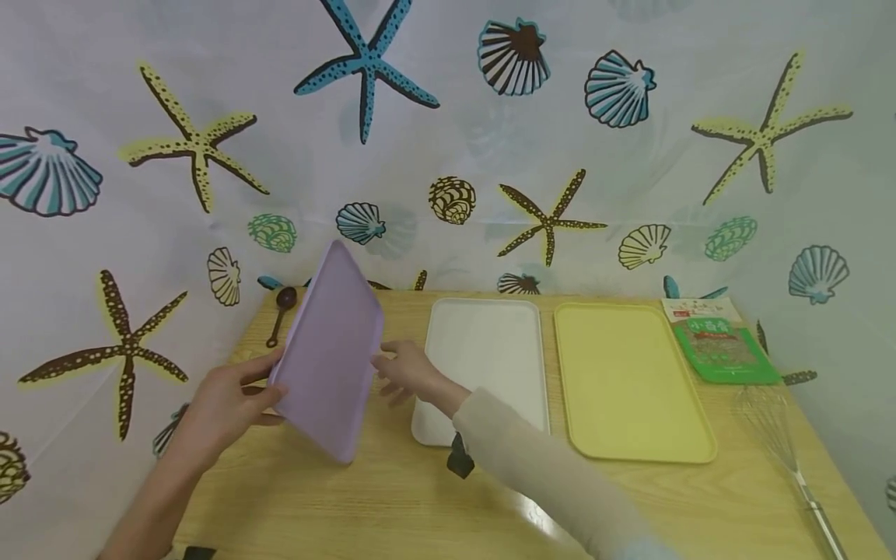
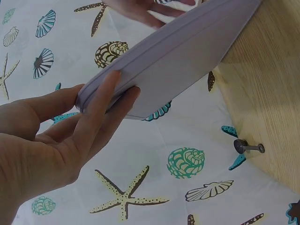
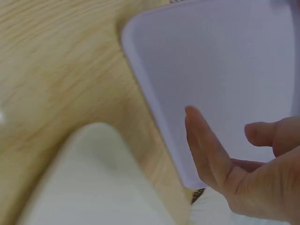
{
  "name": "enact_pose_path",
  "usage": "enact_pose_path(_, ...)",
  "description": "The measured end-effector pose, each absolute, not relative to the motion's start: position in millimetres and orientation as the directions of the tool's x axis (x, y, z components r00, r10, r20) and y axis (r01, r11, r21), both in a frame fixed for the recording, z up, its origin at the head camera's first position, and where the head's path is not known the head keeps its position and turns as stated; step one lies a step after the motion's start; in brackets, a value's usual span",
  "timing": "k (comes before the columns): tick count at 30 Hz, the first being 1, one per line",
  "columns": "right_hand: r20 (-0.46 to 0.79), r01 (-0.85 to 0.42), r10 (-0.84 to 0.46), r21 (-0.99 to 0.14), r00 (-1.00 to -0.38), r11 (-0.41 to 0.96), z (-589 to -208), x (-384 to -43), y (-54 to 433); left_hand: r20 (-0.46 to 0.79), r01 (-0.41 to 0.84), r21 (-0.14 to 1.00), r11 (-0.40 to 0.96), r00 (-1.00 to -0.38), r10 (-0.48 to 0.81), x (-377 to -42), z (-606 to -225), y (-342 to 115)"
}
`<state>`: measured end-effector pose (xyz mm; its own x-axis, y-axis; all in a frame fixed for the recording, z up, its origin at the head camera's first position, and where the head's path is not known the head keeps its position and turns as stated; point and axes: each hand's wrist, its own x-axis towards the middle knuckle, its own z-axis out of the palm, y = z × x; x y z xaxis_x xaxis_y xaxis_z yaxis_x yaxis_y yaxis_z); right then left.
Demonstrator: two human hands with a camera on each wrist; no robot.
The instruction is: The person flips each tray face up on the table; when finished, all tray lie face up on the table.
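Observation:
A lilac tray is held up on its side above the left part of the wooden table. My left hand grips its left edge, thumb on one face and fingers on the other, as the left wrist view also shows. Beside the tray's right edge is my right hand, its fingers loosely extended and holding nothing. In the right wrist view these fingers lie in front of the tray's face; whether they touch it, I cannot tell.
A white tray and a yellow tray lie to the right. Beyond them are a green packet and a wire whisk. A dark spoon lies at the back left. Patterned cloth hangs behind the table.

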<state>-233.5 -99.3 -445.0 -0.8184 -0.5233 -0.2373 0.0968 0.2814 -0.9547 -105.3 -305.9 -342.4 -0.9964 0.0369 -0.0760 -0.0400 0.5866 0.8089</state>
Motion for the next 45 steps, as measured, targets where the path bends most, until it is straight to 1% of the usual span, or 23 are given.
enact_pose_path(4,-0.296,0.06,-0.498,-0.898,-0.815,0.435,-470,-228,-95,-0.094,-0.068,0.823,0.564,-0.995,0.018,-106,-348,-315)
enact_pose_path(8,-0.331,0.065,-0.5,-0.877,-0.8,0.476,-481,-223,-94,-0.118,-0.105,0.844,0.527,-0.993,-0.008,-109,-353,-327)
enact_pose_path(11,-0.325,0.068,-0.521,-0.89,-0.789,0.451,-484,-223,-93,-0.132,-0.125,0.862,0.492,-0.991,-0.021,-111,-356,-334)
enact_pose_path(14,-0.286,0.03,-0.535,-0.9,-0.795,0.436,-488,-225,-92,-0.144,-0.141,0.876,0.46,-0.989,-0.028,-112,-358,-340)
enact_pose_path(16,-0.277,0.039,-0.548,-0.913,-0.789,0.405,-491,-227,-92,-0.155,-0.153,0.882,0.447,-0.987,-0.032,-113,-359,-344)
enact_pose_path(21,-0.293,0.13,-0.586,-0.944,-0.756,0.304,-496,-232,-92,-0.175,-0.174,0.891,0.419,-0.984,-0.036,-116,-362,-351)
enact_pose_path(30,-0.342,0.272,-0.578,-0.94,-0.741,0.208,-495,-244,-91,-0.186,-0.176,0.917,0.358,-0.983,-0.006,-116,-363,-363)
enact_pose_path(37,-0.392,0.367,-0.518,-0.917,-0.76,0.155,-493,-248,-93,-0.193,-0.181,0.925,0.335,-0.981,0.003,-109,-363,-367)
enact_pose_path(42,-0.357,0.317,-0.452,-0.934,-0.818,0.164,-498,-250,-93,-0.188,-0.171,0.928,0.33,-0.982,0.018,-106,-364,-372)
enact_pose_path(45,-0.337,0.302,-0.437,-0.942,-0.834,0.15,-501,-251,-93,-0.179,-0.158,0.922,0.354,-0.983,0.029,-106,-364,-377)
